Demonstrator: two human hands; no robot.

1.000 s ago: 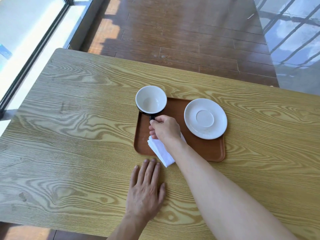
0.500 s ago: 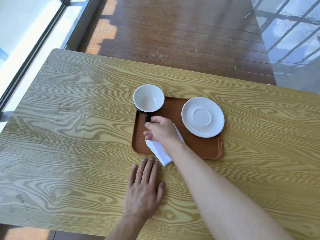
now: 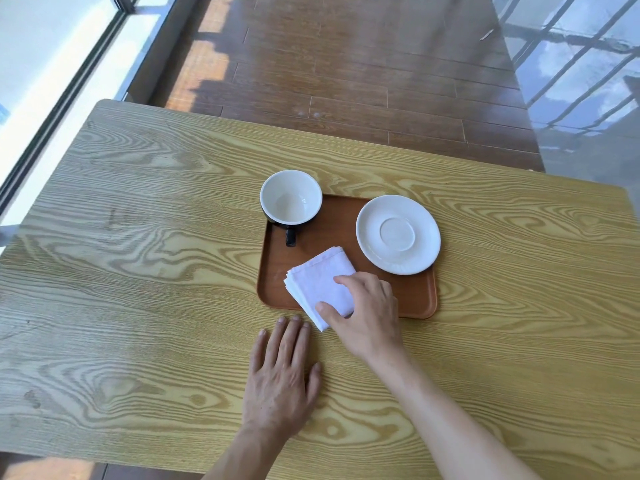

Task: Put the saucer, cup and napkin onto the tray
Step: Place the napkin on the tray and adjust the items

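A brown tray (image 3: 408,296) lies on the wooden table (image 3: 138,271). A cup (image 3: 291,197), white inside and black outside, stands on the tray's far left corner with its handle pointing toward me. Over the tray's far right part rests a white saucer (image 3: 398,233). A folded white napkin (image 3: 320,278) lies on the tray's near left part, and one corner sticks out over the near rim. My right hand (image 3: 367,313) pinches the napkin's near right side between thumb and index finger. My left hand (image 3: 280,379) lies flat on the table just in front of the tray, fingers apart.
Beyond the table's far edge is a brown plank floor (image 3: 346,81). A window frame (image 3: 69,91) runs along the left, and a glass wall (image 3: 581,81) stands at the right.
My right hand let go of the cup's handle and moved back toward me onto the napkin. The cup stays on the tray's far left corner. My left hand has not moved.
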